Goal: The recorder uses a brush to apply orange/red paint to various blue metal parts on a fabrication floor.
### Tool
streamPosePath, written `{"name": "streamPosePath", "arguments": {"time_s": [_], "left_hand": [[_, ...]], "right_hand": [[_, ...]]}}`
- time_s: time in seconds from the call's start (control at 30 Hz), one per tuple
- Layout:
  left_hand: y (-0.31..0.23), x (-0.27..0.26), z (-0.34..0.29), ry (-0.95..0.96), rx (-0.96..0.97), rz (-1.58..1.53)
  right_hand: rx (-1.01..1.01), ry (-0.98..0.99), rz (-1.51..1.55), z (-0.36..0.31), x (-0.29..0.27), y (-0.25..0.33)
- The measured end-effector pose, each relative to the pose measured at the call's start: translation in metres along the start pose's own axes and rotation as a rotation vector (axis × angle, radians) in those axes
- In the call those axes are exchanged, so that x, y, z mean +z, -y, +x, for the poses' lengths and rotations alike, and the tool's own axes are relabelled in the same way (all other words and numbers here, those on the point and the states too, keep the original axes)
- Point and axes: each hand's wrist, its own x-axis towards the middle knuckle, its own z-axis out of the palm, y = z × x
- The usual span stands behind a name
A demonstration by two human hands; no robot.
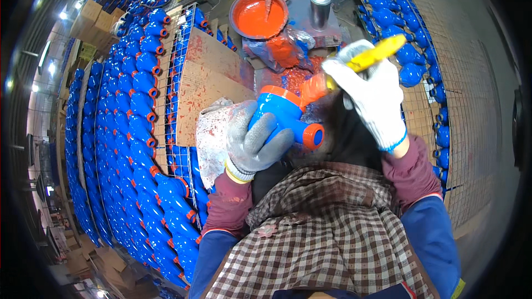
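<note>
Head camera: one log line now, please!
left hand: holds glossy blue branched fitting; right hand: holds yellow-handled brush; orange bristles: beside fitting's orange rim, contact unclear

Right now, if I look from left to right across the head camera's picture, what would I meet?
Rows of blue pipes → cardboard sheet → gloved left hand holding a blue-and-orange pipe → gloved right hand holding a yellow-handled paintbrush → wire grid.

Blue fitting (279, 109) is gleaming smooth and glossy before me | yellow brush handle (381, 53) is looking like slick plastic | cardboard (204, 86) is showing dull, paint-specked paper | can (320, 13) is shining like metal | checked apron (327, 232) is looking like matt cloth
</note>
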Motion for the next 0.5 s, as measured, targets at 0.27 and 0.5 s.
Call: {"name": "streamPosePath", "arguments": {"time_s": [0.27, 0.5], "left_hand": [[-0.029, 0.031, -0.001, -0.296, -0.769, -0.358], [-0.008, 0.079, -0.033, -0.737, -1.643, -1.718]], "right_hand": [[-0.041, 0.016, -0.294, 0.030, -0.022, 0.013], [0.006, -0.417, 0.128, -0.011, -0.050, -0.047]]}}
